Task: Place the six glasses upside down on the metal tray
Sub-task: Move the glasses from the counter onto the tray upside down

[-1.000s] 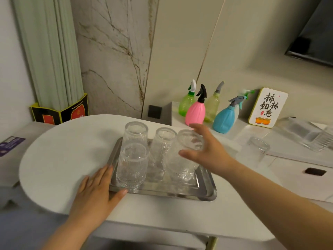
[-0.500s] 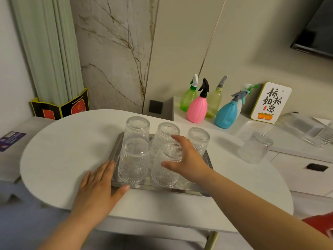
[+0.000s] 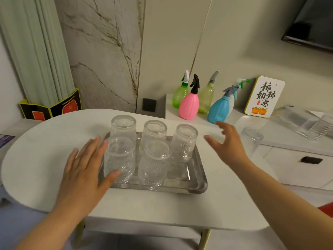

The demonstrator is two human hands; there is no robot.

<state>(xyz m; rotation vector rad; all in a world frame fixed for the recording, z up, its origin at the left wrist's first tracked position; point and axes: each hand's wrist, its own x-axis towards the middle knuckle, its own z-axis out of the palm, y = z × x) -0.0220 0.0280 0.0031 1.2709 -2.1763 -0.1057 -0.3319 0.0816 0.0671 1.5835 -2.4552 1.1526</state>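
A metal tray (image 3: 197, 179) lies on the white oval table (image 3: 45, 141). Several ribbed clear glasses stand upside down on it: three in the back row (image 3: 155, 130) and two in the front row (image 3: 155, 161). The front right corner of the tray is bare. One more glass (image 3: 252, 139) stands upright off the tray, to the right. My left hand (image 3: 84, 170) lies flat with fingers spread against the tray's left edge, the thumb by the front left glass (image 3: 119, 159). My right hand (image 3: 227, 143) hovers open between the tray and the upright glass, holding nothing.
Several coloured spray bottles (image 3: 189, 103) stand on a counter behind the table, next to a small sign (image 3: 264, 96). Clear plastic containers (image 3: 306, 123) lie at the far right. A drawer handle (image 3: 310, 160) shows below the counter.
My right hand let go of the front middle glass, now standing upside down on the tray, and moved right toward the upright glass. My left hand stayed at the tray's edge.
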